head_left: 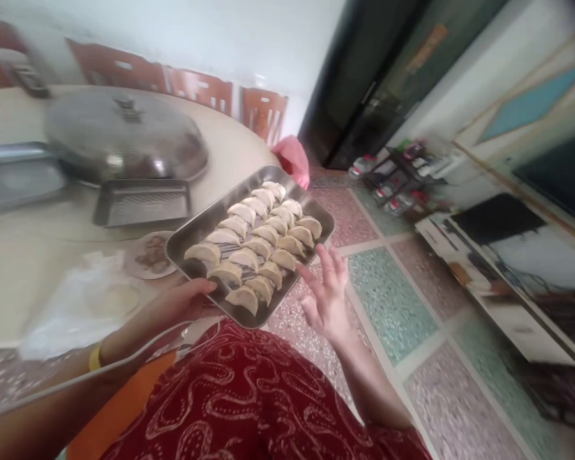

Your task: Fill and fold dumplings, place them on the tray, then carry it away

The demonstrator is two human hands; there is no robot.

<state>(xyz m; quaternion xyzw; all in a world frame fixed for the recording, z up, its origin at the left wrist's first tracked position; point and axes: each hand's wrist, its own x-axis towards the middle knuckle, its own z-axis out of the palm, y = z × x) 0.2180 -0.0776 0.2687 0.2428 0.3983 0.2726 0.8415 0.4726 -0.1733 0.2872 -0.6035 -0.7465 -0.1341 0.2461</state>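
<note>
Metal tray point(191, 236) held in air off round table point(230, 150) edge, above patterned floor. On tray: about nineteen folded dumplings point(256, 246) in three rows. Left hand point(184, 303) clamped on tray's near edge, thumb over rim. Right hand point(326, 291) open, fingers spread, just beside tray's right corner, touching unclear. Beyond tray on table: one domed lid point(124, 137), one dark grid pan point(144, 203), one small plate point(149, 255).

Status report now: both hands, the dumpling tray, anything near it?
Left hand grips metal tray at near edge. Right hand open beside tray, not holding. Dumplings in rows. Domed lid on table behind.
</note>
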